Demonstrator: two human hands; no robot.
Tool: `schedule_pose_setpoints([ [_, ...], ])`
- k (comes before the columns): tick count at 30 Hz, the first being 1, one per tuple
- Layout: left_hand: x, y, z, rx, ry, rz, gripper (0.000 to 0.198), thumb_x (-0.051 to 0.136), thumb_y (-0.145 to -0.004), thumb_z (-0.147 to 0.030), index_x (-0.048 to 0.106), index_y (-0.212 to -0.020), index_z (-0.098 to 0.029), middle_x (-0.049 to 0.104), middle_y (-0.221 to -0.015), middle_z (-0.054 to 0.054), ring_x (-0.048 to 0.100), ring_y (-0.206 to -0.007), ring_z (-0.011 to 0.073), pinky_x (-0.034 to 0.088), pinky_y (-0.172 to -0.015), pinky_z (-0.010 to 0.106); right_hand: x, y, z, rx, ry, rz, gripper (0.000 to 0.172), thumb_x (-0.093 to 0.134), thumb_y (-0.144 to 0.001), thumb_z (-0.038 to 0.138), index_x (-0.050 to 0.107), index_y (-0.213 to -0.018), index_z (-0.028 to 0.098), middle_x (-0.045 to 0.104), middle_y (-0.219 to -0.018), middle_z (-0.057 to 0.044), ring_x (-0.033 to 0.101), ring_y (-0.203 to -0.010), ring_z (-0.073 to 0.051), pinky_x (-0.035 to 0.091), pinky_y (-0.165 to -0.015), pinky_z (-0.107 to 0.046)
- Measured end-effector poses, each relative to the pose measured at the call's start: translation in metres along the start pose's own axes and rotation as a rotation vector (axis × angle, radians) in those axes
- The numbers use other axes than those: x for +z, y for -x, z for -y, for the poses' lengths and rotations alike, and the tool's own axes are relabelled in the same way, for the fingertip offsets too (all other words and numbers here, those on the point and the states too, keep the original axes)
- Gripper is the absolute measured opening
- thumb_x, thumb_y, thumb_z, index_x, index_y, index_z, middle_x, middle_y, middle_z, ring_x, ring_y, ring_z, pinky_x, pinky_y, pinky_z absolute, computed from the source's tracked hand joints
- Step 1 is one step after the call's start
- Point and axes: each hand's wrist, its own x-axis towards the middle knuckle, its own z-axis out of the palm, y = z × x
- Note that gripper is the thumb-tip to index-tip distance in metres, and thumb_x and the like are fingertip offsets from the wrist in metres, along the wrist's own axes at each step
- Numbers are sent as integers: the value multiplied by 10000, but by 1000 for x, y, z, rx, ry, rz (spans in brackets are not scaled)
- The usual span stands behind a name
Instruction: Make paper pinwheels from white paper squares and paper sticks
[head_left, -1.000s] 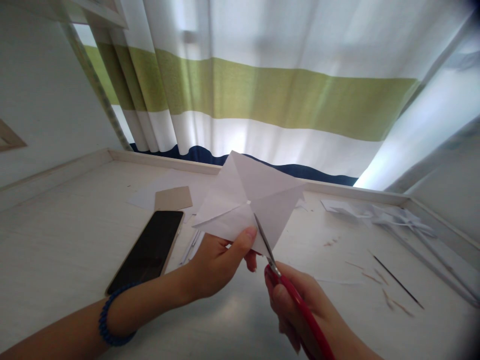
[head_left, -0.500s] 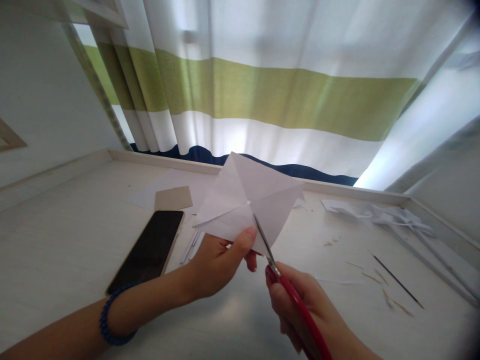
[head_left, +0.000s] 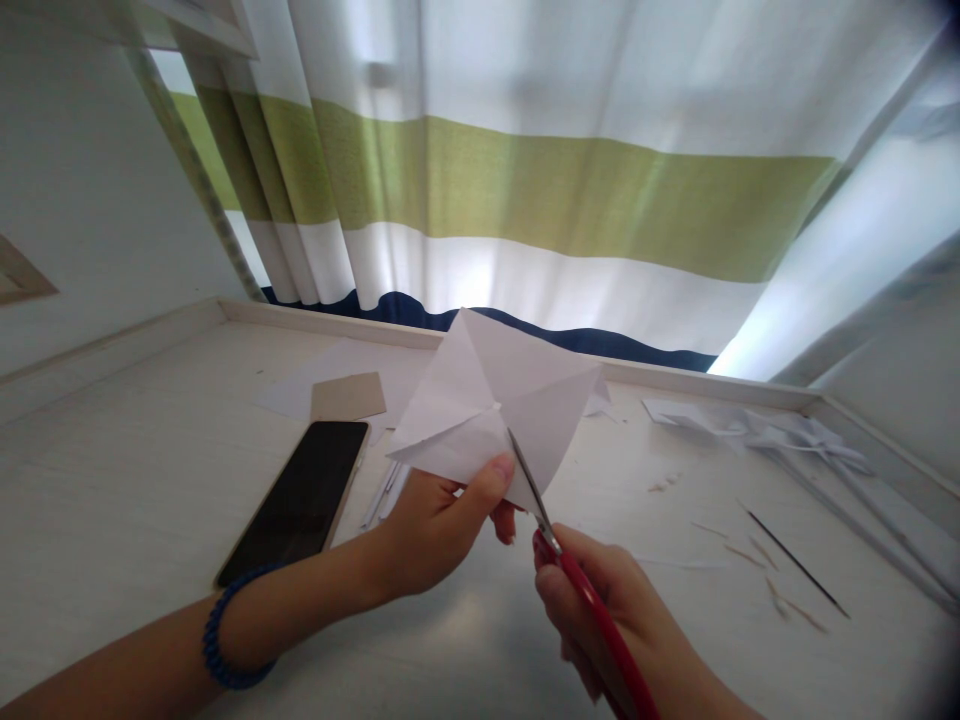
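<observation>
My left hand [head_left: 435, 525] pinches the lower edge of a white creased paper square [head_left: 491, 400] and holds it up above the white table [head_left: 135, 480]. My right hand [head_left: 607, 620] grips red-handled scissors [head_left: 577, 590]. Their blades reach into the paper along a diagonal crease, with the tips close to the paper's centre. A blue coiled band [head_left: 225, 630] circles my left wrist.
A black phone [head_left: 300, 495] lies face up on the table left of my hands, with a brown card [head_left: 347, 396] and a white sheet behind it. White paper pieces [head_left: 757, 428] lie at the right. A thin dark stick [head_left: 795, 563] and small scraps are nearby. A striped curtain hangs behind.
The paper has tilted a little, its right corner drawing in. Both hands and the scissors stay almost where they were.
</observation>
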Motion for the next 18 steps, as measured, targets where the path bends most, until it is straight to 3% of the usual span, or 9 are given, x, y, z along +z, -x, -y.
schedule_pose_setpoints([
  [10,-1,2,0,3,123,-28,432,337,-834,-326,527,-479,-168,596,-512,11,576,-534,132,465,-597,237,0,1,0,-41,75,-28,334,478,-794,479,417,-640,189,399,-482,63,343,-396,-53,272,-362,-178],
  [13,-1,1,2,-17,142,-95,468,326,-845,-358,507,-453,-177,607,-531,10,597,-585,135,471,-645,233,0,2,1,-56,106,-43,330,507,-782,463,414,-619,191,401,-509,57,369,-444,-66,296,-393,-179],
  [18,1,0,2,-92,177,-145,427,352,-867,-304,534,-507,-161,560,-458,-28,561,-472,92,457,-533,189,-2,4,7,-4,113,-65,339,490,-765,514,476,-683,185,444,-602,24,416,-522,-96,333,-427,-197],
])
